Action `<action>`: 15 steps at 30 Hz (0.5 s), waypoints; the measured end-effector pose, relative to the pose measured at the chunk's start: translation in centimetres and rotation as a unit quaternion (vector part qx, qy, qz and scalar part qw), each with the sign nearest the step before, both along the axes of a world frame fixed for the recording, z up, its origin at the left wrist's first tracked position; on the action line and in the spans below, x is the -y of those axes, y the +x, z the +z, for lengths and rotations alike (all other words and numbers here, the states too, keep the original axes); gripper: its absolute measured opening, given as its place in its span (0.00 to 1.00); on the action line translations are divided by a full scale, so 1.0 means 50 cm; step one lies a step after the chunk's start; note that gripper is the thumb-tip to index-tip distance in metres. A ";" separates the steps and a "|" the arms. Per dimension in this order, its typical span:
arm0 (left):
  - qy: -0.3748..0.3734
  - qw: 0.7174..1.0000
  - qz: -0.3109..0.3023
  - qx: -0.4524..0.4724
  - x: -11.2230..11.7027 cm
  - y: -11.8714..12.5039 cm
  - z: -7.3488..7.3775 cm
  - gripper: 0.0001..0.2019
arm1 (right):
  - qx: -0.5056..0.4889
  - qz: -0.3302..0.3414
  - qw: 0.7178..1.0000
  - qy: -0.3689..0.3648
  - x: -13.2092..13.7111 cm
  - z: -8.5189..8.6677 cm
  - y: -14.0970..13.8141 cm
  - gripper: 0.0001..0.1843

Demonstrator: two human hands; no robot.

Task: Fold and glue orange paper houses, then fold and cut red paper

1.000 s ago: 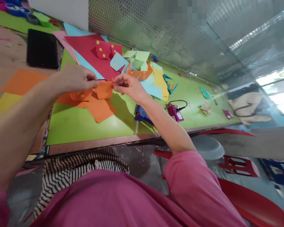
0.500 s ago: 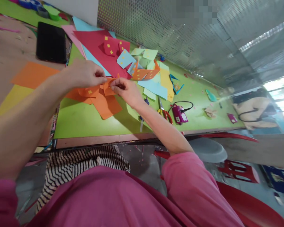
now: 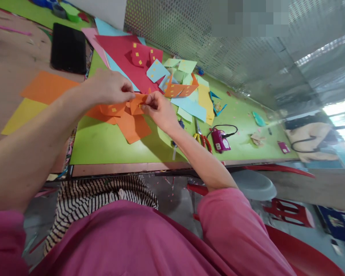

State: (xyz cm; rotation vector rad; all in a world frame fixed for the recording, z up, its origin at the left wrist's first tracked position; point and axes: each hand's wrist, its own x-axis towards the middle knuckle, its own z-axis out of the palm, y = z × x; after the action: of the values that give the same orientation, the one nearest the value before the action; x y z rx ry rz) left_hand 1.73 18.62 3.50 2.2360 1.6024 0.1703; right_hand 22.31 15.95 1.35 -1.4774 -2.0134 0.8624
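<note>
Paper [image 3: 135, 107], bright orange, thin and square-looking, stands up between the two bare hands, just above the green flat table top [image 3: 103, 150]. Its top edge goes from one hand to the other, left to right. Too much of it is covered to say which side is longer. The bare left hand [image 3: 109, 87] comes from the far left, and its thumb and finger are pinched together on the top left corner. The bare right hand [image 3: 161, 111] comes from the other side, and its fingertips are bunched together on the right end, a bit lower than the left ones. So neither hand is nearer: both touch it, and the paper fills the small gap between them. A flat orange paper sheet [image 3: 133, 129] lies right below, its long way pointing down to the person. I can't tell if the two touch. Just left of the held piece, under the left hand, is a bent orange paper piece with a yellow square [image 3: 109, 110]. Past the right hand, near but apart, sits an orange paper wall with yellow squares [image 3: 181, 91]
</note>
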 end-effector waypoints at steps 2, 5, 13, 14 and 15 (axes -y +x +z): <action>0.007 1.000 -0.004 -0.001 -0.001 -0.001 -0.002 0.22 | 0.037 -0.004 0.999 0.024 0.006 0.004 -0.005 0.09; 0.016 1.000 -0.010 0.009 -0.005 -0.003 -0.007 0.23 | 0.076 -0.002 0.995 0.057 0.012 0.006 -0.013 0.09; 0.010 1.000 -0.010 0.017 -0.011 -0.004 -0.015 0.24 | 0.154 -0.002 0.984 0.087 0.014 0.011 -0.026 0.08; 0.011 1.000 -0.011 0.016 -0.012 -0.005 -0.016 0.24 | 0.165 -0.003 0.982 0.088 0.014 0.011 -0.027 0.09; 0.012 1.000 -0.012 0.017 -0.013 -0.006 -0.017 0.23 | 0.175 -0.004 0.981 0.088 0.013 0.010 -0.029 0.10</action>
State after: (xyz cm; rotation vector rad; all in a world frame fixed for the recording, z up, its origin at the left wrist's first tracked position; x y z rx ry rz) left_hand 1.43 19.25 2.64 2.2574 1.5622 0.2214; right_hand 20.88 15.30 1.85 -1.6193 -2.2633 0.4266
